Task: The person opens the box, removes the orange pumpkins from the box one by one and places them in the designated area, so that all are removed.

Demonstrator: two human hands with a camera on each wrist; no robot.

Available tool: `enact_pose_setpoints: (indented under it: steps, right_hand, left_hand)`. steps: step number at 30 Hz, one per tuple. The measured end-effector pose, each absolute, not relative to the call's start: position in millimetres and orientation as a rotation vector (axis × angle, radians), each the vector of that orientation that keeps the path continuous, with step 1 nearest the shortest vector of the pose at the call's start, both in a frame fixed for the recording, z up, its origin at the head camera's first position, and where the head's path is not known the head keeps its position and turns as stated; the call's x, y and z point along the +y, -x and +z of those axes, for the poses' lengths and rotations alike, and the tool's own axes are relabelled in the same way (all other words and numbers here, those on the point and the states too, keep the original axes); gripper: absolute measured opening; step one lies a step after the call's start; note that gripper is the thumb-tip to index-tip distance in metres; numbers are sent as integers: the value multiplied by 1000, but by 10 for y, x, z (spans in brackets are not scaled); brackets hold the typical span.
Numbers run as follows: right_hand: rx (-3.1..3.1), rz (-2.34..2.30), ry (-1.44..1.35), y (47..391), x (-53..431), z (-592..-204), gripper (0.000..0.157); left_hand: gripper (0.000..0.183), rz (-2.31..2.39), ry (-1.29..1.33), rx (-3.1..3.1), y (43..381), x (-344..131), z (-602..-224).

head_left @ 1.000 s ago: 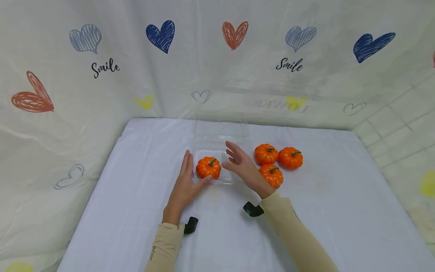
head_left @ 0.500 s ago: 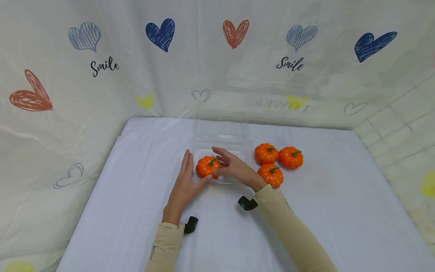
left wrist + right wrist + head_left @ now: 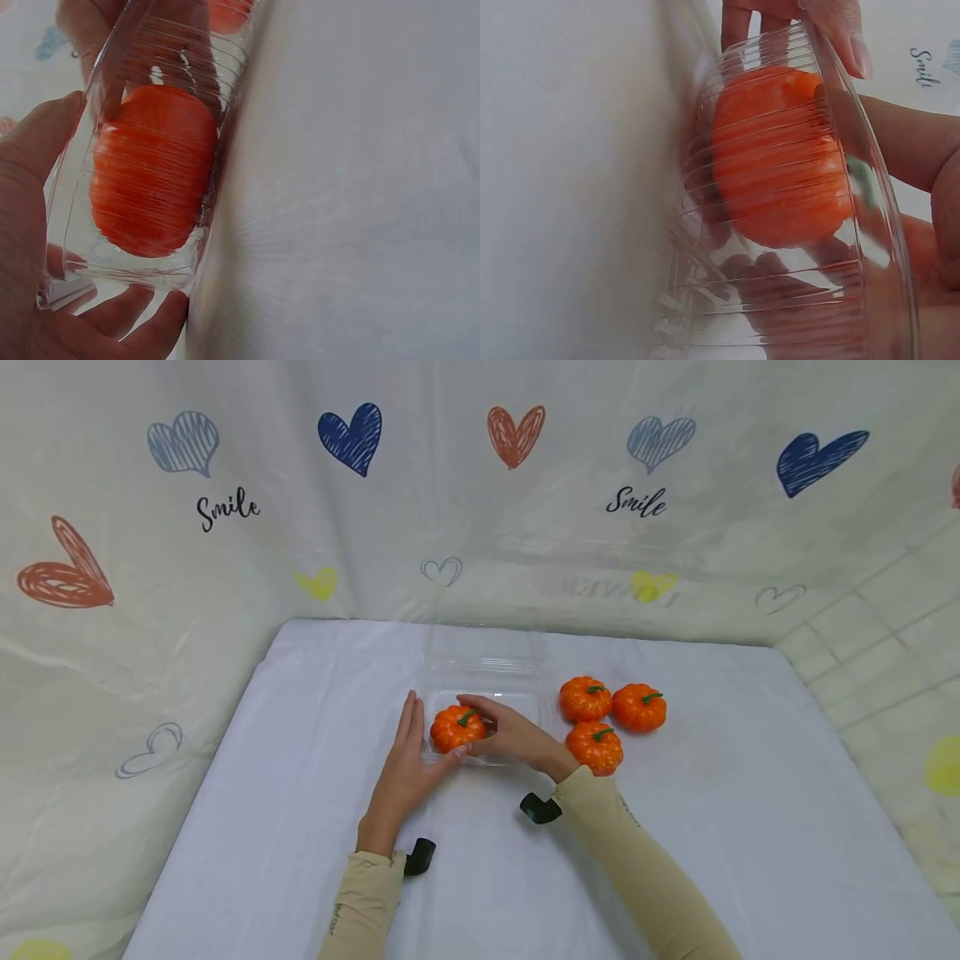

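Note:
An orange toy pumpkin (image 3: 452, 729) with a green stem sits in the left part of a clear plastic container (image 3: 517, 700). My left hand (image 3: 397, 789) holds the container at its left front corner, thumb on the front rim and fingers along the left side. My right hand (image 3: 517, 739) reaches in from the right and grips the pumpkin, with thumb in front and fingers behind. Through the ribbed wall, both wrist views show the pumpkin (image 3: 154, 172) low inside. Part of its right side is hidden by my right fingers in the head view.
Right of the container, three more orange pumpkins (image 3: 586, 699) stand close together on the white cloth (image 3: 720, 827). The container's clear lid (image 3: 483, 643) is raised at the back. Behind the table hangs a curtain (image 3: 480, 527) with printed hearts.
My right hand has moved left and down into the container, and its fingers have closed round the pumpkin. My left hand has stayed at the container's corner.

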State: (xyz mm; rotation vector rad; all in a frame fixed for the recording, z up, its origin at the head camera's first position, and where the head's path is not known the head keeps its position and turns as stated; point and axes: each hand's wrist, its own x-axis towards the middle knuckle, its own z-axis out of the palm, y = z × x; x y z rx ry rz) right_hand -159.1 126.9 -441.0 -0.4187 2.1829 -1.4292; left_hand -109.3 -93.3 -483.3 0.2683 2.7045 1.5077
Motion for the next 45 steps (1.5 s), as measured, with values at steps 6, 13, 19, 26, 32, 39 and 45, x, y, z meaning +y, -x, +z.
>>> enact_pose_setpoints:
  steps: [6, 13, 19, 26, 32, 39, 45]
  right_hand:
    - [2217, -1436, 365, 1577, 1263, -4430, 76]
    - [2263, -1477, 279, 1553, 1290, -4398, 71]
    - [2282, -1559, 251, 1534, 1322, -4366, 70]
    - [2329, -1626, 212, 1501, 1353, -4298, 71]
    - [2350, -1673, 188, 1445, 1400, -4231, 72]
    - [2357, -1714, 166, 1379, 1508, -4206, 73]
    - [2374, -1730, 154, 1332, 1603, -4174, 74]
  left_hand:
    - [114, 1507, -264, 2688, 1098, -939, -4840]
    - [115, 1515, -261, 2685, 1091, -929, -4808]
    - [116, 1492, -240, 2693, 1094, -917, -4818]
    - [113, 1483, -238, 2699, 1104, -906, -4831]
    - [114, 1473, -233, 2699, 1097, -915, -4833]
    - [115, 1490, -231, 2678, 1090, -922, -4842]
    - [114, 1497, -234, 2680, 1086, -925, -4836]
